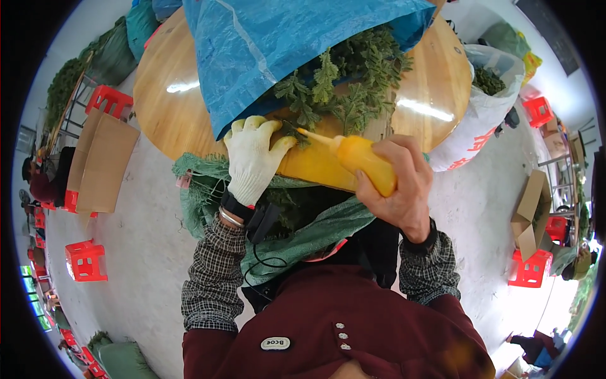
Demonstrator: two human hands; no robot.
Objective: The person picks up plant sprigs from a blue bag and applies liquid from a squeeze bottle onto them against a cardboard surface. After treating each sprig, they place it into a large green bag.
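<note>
My left hand, in a white knit glove with yellowed fingertips, has bent fingers at a small green sprig beside the blue bag's lower edge. My right hand is wrapped round a yellow squeeze bottle, its long nozzle pointing left, the tip at that sprig. Both are over a yellow board. Artificial fir branches spill from the blue bag above. A green woven sack lies open below my hands, with dark greenery inside.
The round wooden table extends behind the bags. A white sack of greenery stands at right. Cardboard boxes and red stools are on both sides, with racks of greenery. A co-worker in maroon is at far left.
</note>
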